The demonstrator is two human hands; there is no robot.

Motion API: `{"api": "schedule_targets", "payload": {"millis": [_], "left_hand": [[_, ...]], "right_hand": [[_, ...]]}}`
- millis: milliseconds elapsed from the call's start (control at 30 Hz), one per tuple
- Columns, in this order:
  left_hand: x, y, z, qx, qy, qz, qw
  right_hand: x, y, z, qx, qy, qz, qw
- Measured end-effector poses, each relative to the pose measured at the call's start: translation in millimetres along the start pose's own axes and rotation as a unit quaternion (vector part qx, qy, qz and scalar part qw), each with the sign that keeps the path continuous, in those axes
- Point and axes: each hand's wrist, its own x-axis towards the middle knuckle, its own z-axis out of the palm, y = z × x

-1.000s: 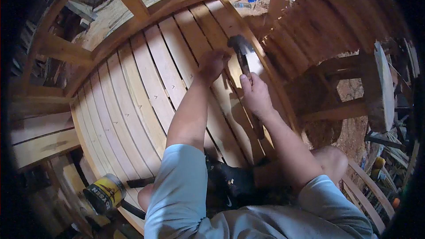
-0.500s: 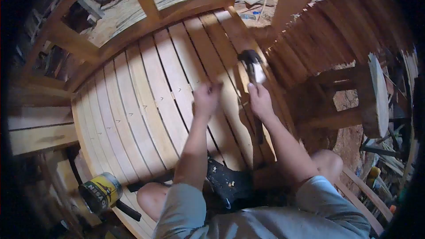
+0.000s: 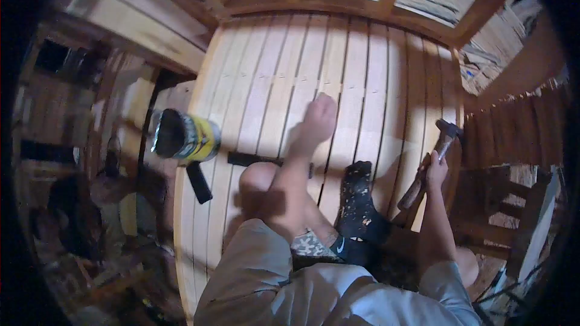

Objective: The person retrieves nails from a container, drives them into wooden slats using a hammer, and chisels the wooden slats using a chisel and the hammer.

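1. Head view: my right hand (image 3: 437,174) grasps the hammer (image 3: 414,192) partway along its handle, probably for control, with the hammer's head beyond the fingers.
2. My left hand (image 3: 322,116) is curled over the slats (image 3: 238,115); I can't tell whether it pinches anything.
3. Farther left, the tin (image 3: 205,139) lies tipped, seemingly placed for easy reach.

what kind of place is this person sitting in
Probably a woodworking shop: the right hand grips a hammer, slatted wooden boards sit within a timber frame, and rough-edged planks stand at the right.
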Motion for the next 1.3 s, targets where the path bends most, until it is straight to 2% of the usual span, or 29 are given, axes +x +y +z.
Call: {"api": "schedule_targets", "payload": {"millis": [33,67,133,200,233,267,333,400,433,500,533,567,600,633,667,700,800,833,867,900,967,1000,1033,1067,1100,1133,1167,1233,1300], "left_hand": [[-6,6,-37,0.031,0.031,0.006,0.999],[-15,-19,-74,0.125,0.115,0.092,0.981],[-47,-34,-154,0.065,0.233,0.051,0.969],[-84,-22,-247,0.433,0.302,0.097,0.844],[-90,0,-270,0.27,0.432,0.015,0.86],[-93,-10,-299,0.27,0.439,0.007,0.857],[-97,-30,-358,0.268,0.453,-0.008,0.851],[-101,-22,-368,0.392,0.306,-0.161,0.853],[-96,-43,-378,0.401,0.242,-0.22,0.856],[-105,-14,-353,0.412,0.184,-0.189,0.872],[-110,8,-335,0.412,0.185,-0.229,0.862],[-113,-7,-335,0.392,0.245,-0.122,0.878],[-111,-4,-334,0.382,0.249,-0.13,0.88],[-110,-2,-334,0.372,0.253,-0.139,0.882],[-111,5,-330,0.388,0.264,-0.159,0.869],[-110,7,-328,0.404,0.28,-0.179,0.852],[-108,-25,-329,0.404,0.398,0.07,0.821],[-106,-23,-314,0.408,0.431,0.134,0.794],[-100,-25,-294,0.341,0.424,0.089,0.834],[-96,-19,-264,0.307,0.387,0.092,0.865],[-79,-28,-209,0.166,0.239,0.062,0.955],[-64,-52,-202,0.258,0.091,0.077,0.959],[-68,-37,-180,0.435,-0.063,0.101,0.892],[-51,-53,-158,0.361,-0.095,-0.145,0.916],[-38,-102,-151,0.431,-0.129,-0.129,0.884],[-51,-85,-131,0.276,-0.182,-0.281,0.901],[-57,-64,-116,0.286,-0.187,-0.278,0.898],[-64,-19,-94,0.408,-0.278,-0.33,0.805],[-54,-57,-105,0.403,-0.245,-0.344,0.812]], "right_hand": [[-7,-6,4,0.059,-0.013,0.017,0.998],[-11,-7,7,0.062,-0.022,0.009,0.998],[-2,11,6,0.041,0.014,0.003,0.999],[13,40,4,-0.055,0.068,-0.078,0.993],[13,49,4,-0.152,0.125,-0.149,0.969],[9,49,6,-0.153,0.126,-0.151,0.968],[2,43,0,-0.138,0.051,0.017,0.989],[0,39,-5,-0.226,0.01,-0.002,0.974],[-5,31,-7,-0.265,-0.009,-0.109,0.958],[-15,11,-11,-0.339,-0.018,-0.327,0.882],[-4,11,-22,-0.42,-0.062,-0.194,0.885],[5,13,-36,-0.48,-0.11,-0.051,0.869],[7,9,-51,-0.503,-0.141,-0.021,0.853],[-55,-67,-60,-0.529,-0.168,-0.072,0.829],[-41,-60,-69,-0.559,-0.185,-0.026,0.807],[-34,-52,-75,-0.544,-0.104,0.028,0.832],[-79,-135,-102,-0.531,-0.192,0.036,0.825],[-98,-156,-108,-0.455,-0.177,0.047,0.871],[-84,-140,-128,-0.471,-0.232,-0.087,0.847],[-91,-140,-140,-0.466,-0.222,-0.082,0.852],[-124,-155,-169,-0.478,-0.338,-0.081,0.807],[-137,-158,-187,-0.475,-0.392,-0.091,0.782],[-142,-151,-207,-0.474,-0.433,-0.06,0.764],[-153,-143,-229,-0.463,-0.431,-0.073,0.771],[-164,-137,-249,-0.453,-0.43,-0.086,0.776],[-171,-132,-263,-0.445,-0.428,-0.083,0.782],[-178,-127,-275,-0.428,-0.367,-0.126,0.816],[-190,-120,-284,-0.396,-0.306,-0.161,0.851],[-197,-118,-274,-0.454,-0.197,-0.193,0.847]]}}
